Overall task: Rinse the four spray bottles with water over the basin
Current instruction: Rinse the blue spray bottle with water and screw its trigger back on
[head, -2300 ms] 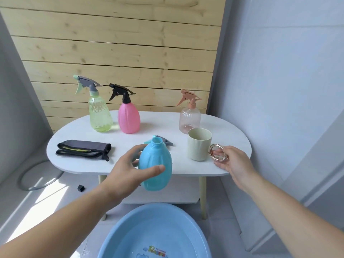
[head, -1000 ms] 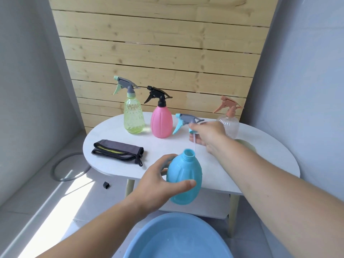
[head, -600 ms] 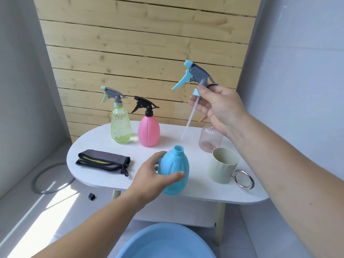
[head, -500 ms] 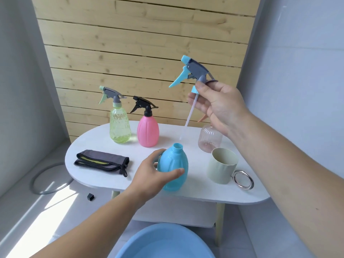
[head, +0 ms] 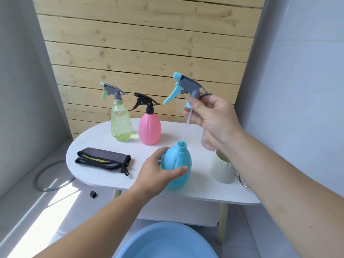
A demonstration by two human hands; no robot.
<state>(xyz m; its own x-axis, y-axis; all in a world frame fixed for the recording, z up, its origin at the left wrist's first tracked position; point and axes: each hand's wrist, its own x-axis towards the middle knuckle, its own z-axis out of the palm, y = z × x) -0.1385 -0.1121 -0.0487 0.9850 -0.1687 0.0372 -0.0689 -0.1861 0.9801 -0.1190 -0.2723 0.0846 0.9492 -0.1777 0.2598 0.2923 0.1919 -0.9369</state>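
My left hand grips the open blue bottle upright on the white table. Above it my right hand pinches the blue and grey spray head, and the tip of its clear tube reaches the bottle's mouth. A green spray bottle and a pink spray bottle stand at the back of the table. The clear pinkish bottle is mostly hidden behind my right wrist. The blue basin sits on the floor below the table's front edge.
A pale green cup with a metal ring handle stands at the right of the table. A folded dark cloth lies at the left. A grey ring and a small black cap lie on the floor.
My right hand left the cup's handle, picked the spray head off the table, lifted it, and lowered its tube tip to the blue bottle's mouth. My left hand kept hold of the bottle.
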